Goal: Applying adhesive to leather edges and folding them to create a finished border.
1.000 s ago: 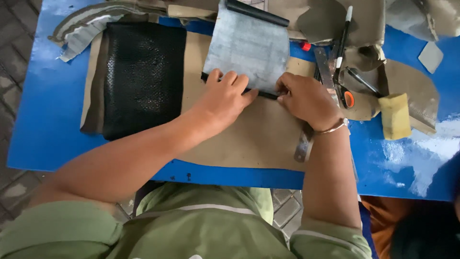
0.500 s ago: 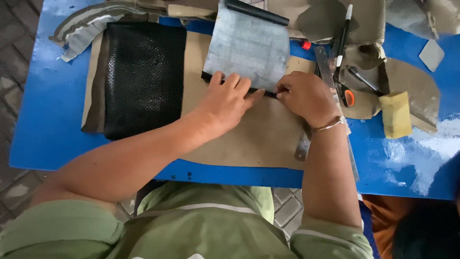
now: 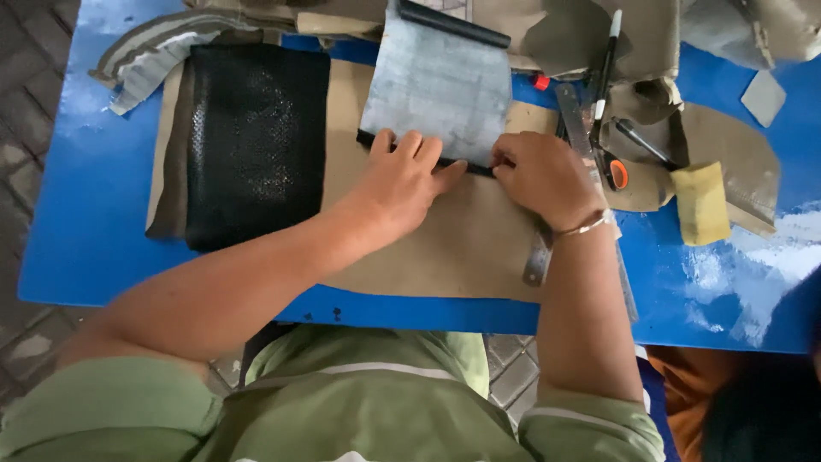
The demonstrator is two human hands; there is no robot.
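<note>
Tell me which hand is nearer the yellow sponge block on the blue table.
Right. The right hand presses the grey sheet's black edge strip, closer to the yellow sponge block; the left hand lies beyond it, farther away.

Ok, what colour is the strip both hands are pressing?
Black: the narrow strip edges a grey sheet, clearest in the head view.

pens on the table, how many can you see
2: a white-tipped black pen lying upright-wise right of the grey sheet, and a dark pen angled on tan scraps beside the orange-handled scissors. Others may hide under scraps.
</note>
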